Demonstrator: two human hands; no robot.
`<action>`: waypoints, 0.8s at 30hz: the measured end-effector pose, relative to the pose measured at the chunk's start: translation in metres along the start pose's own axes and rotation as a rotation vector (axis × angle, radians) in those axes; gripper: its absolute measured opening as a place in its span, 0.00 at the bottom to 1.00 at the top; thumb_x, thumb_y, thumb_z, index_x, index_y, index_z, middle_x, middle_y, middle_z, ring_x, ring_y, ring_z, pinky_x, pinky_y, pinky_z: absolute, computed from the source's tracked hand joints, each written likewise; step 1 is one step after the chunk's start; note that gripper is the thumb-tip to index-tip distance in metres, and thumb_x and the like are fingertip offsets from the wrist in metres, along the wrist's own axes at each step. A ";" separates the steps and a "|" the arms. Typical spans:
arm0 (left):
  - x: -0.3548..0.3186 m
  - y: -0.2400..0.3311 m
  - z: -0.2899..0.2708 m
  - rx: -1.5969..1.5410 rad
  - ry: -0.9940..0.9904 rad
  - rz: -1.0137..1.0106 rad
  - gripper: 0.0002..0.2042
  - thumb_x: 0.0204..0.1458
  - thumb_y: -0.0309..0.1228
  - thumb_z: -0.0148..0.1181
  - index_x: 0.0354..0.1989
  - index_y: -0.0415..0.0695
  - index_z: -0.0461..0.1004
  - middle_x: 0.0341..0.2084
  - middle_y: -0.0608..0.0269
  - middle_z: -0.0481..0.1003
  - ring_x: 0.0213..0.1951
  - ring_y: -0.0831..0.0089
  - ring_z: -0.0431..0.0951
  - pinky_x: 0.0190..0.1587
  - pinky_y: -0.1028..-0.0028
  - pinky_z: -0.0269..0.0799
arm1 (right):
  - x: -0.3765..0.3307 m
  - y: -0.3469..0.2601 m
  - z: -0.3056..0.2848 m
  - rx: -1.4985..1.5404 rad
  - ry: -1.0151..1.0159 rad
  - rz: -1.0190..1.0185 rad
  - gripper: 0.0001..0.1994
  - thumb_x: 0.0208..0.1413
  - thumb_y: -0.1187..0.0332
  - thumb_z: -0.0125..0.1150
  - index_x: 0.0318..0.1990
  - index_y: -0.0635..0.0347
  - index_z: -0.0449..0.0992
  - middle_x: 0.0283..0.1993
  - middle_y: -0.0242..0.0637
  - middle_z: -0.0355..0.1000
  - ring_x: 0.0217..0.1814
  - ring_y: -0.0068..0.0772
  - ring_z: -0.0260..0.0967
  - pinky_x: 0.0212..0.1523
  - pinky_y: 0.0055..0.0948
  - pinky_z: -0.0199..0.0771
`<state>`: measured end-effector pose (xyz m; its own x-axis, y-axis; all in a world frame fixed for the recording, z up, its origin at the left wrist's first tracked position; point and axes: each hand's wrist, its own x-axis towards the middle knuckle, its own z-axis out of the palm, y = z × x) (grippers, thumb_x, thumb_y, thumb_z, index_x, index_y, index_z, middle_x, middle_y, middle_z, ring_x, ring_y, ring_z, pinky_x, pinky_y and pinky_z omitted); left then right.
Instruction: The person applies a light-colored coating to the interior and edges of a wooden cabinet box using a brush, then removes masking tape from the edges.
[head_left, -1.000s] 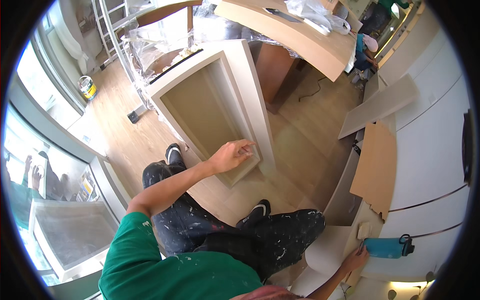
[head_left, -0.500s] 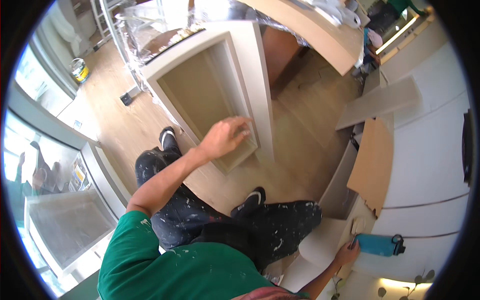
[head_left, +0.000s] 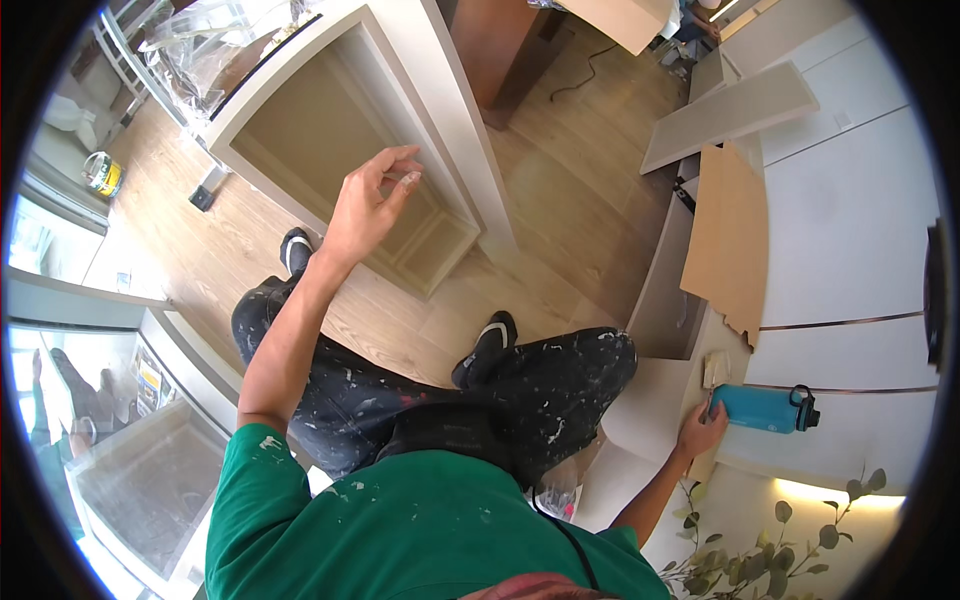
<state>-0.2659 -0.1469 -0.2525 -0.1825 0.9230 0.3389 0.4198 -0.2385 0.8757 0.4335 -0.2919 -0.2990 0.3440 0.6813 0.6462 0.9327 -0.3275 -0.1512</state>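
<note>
My left hand [head_left: 368, 205] hangs in the air before a cream-coloured cabinet [head_left: 452, 110] with a recessed front. Its fingers are loosely bent, the thumb stands apart, and nothing is in it. Over on the right, my right hand [head_left: 702, 432] has its fingers closed around the handle of what looks like a paintbrush [head_left: 716, 368], its pale bristles pointing away from me. Most of the handle is hidden by the fingers. A blue water bottle [head_left: 758, 408] with a black cap lies right beside that hand, on the pale ledge.
Brown cardboard [head_left: 728, 240] leans along the right-hand ledge, with a pale loose board [head_left: 730, 115] beyond. Leafy stems [head_left: 770, 560] stand at the lower right. Farther off are a paint can [head_left: 102, 175], a metal ladder [head_left: 125, 60] and clear plastic sheeting [head_left: 205, 50]. Another person [head_left: 697, 22] is at the far right.
My left hand has moved left and farther away, its fingers loosely bent. The view has shifted, bringing more of the leafy stems in. My right hand keeps its grip beside the bottle.
</note>
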 end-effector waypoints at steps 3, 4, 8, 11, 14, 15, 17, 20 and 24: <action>0.000 0.004 -0.005 0.014 0.018 -0.033 0.17 0.61 0.22 0.57 0.58 0.37 0.74 0.43 0.55 0.82 0.45 0.68 0.82 0.51 0.70 0.76 | 0.000 -0.006 -0.002 -0.047 0.078 -0.066 0.19 0.60 0.63 0.66 0.53 0.67 0.76 0.49 0.51 0.75 0.51 0.50 0.76 0.53 0.42 0.76; 0.001 0.006 -0.006 0.009 0.034 -0.037 0.16 0.61 0.22 0.57 0.58 0.37 0.74 0.43 0.55 0.82 0.45 0.69 0.82 0.51 0.71 0.76 | 0.000 -0.006 -0.003 -0.041 0.108 -0.066 0.19 0.60 0.62 0.66 0.53 0.67 0.76 0.49 0.50 0.75 0.51 0.50 0.75 0.53 0.42 0.75; 0.003 0.008 -0.015 -0.008 0.133 0.014 0.16 0.63 0.25 0.57 0.58 0.38 0.74 0.44 0.57 0.82 0.46 0.72 0.80 0.53 0.72 0.75 | 0.000 -0.008 -0.005 -0.081 0.186 -0.092 0.18 0.61 0.61 0.66 0.51 0.65 0.76 0.49 0.49 0.75 0.53 0.49 0.73 0.55 0.43 0.73; 0.005 0.004 -0.027 -0.042 0.288 0.115 0.15 0.65 0.26 0.57 0.58 0.38 0.74 0.46 0.58 0.82 0.49 0.73 0.79 0.54 0.72 0.74 | 0.002 -0.014 -0.011 -0.227 0.251 -0.150 0.16 0.60 0.63 0.66 0.50 0.64 0.76 0.50 0.46 0.75 0.55 0.50 0.70 0.55 0.45 0.71; 0.005 0.005 -0.052 -0.037 0.530 0.242 0.13 0.67 0.26 0.54 0.57 0.37 0.74 0.48 0.56 0.81 0.51 0.73 0.78 0.56 0.73 0.72 | 0.008 -0.040 -0.020 -0.181 0.370 -0.269 0.14 0.60 0.66 0.66 0.50 0.63 0.76 0.50 0.44 0.75 0.55 0.48 0.70 0.56 0.45 0.70; 0.004 0.004 -0.061 -0.053 0.635 0.266 0.13 0.67 0.26 0.53 0.56 0.36 0.73 0.49 0.55 0.80 0.51 0.73 0.78 0.56 0.72 0.73 | 0.014 -0.056 -0.023 -0.120 0.392 -0.318 0.13 0.60 0.68 0.66 0.49 0.63 0.76 0.50 0.44 0.75 0.55 0.48 0.70 0.56 0.45 0.70; 0.003 0.004 -0.084 -0.047 0.856 0.330 0.12 0.67 0.25 0.52 0.56 0.34 0.72 0.50 0.52 0.80 0.51 0.71 0.78 0.55 0.70 0.73 | 0.020 -0.113 -0.032 0.007 0.422 -0.400 0.11 0.59 0.70 0.66 0.48 0.63 0.77 0.49 0.43 0.76 0.54 0.47 0.70 0.55 0.44 0.70; 0.010 0.001 -0.111 -0.041 1.106 0.427 0.12 0.68 0.26 0.50 0.55 0.33 0.71 0.50 0.48 0.79 0.50 0.68 0.79 0.56 0.68 0.73 | 0.022 -0.196 -0.028 0.311 0.254 -0.485 0.09 0.58 0.73 0.66 0.46 0.63 0.78 0.49 0.44 0.76 0.53 0.47 0.71 0.55 0.43 0.70; 0.016 -0.020 -0.129 -0.081 1.186 0.340 0.12 0.68 0.29 0.49 0.53 0.35 0.71 0.45 0.62 0.75 0.43 0.80 0.70 0.49 0.77 0.66 | 0.004 -0.342 -0.003 0.682 -0.343 -0.552 0.13 0.54 0.73 0.69 0.47 0.59 0.81 0.45 0.42 0.76 0.52 0.45 0.72 0.56 0.39 0.70</action>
<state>-0.3919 -0.1663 -0.2199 -0.7853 -0.0238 0.6187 0.5552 -0.4693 0.6867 0.1159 -0.1789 -0.2422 -0.2534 0.8169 0.5182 0.7984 0.4791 -0.3648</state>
